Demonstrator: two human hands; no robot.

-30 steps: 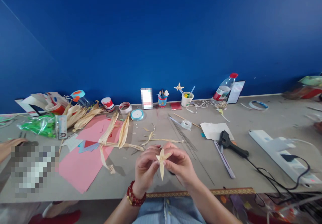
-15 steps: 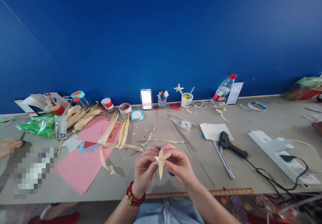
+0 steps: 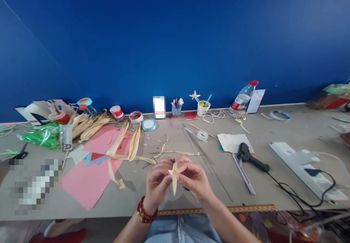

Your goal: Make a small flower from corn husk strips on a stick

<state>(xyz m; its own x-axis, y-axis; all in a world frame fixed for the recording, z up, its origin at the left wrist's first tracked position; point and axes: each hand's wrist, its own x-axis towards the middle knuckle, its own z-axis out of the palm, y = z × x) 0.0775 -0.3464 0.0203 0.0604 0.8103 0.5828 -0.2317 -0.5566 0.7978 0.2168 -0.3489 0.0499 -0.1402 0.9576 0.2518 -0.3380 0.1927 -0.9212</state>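
Observation:
A small cream flower of pointed husk petals (image 3: 175, 175) is held upright between both hands, above the table's front edge. My left hand (image 3: 159, 179), with a red bead bracelet at the wrist, pinches its left side with thumb and fingers. On the other side, my right hand (image 3: 194, 177) is closed on the flower too. The lower fingers of both hands are partly hidden. Just beyond them lie a long husk strip (image 3: 180, 152) and thin wires (image 3: 201, 148).
Pink paper (image 3: 84, 184) and dried husks (image 3: 135, 142) lie at left, scissors (image 3: 19, 155) farther left. At right are a glue gun (image 3: 251, 157), a purple-grey cutter (image 3: 244, 173) and a white power strip (image 3: 303, 170). A bottle (image 3: 242, 99) stands by the blue wall.
Another person's hand at the far left has gone out of view, and the scissors there now show fully. My hands and the flower look the same.

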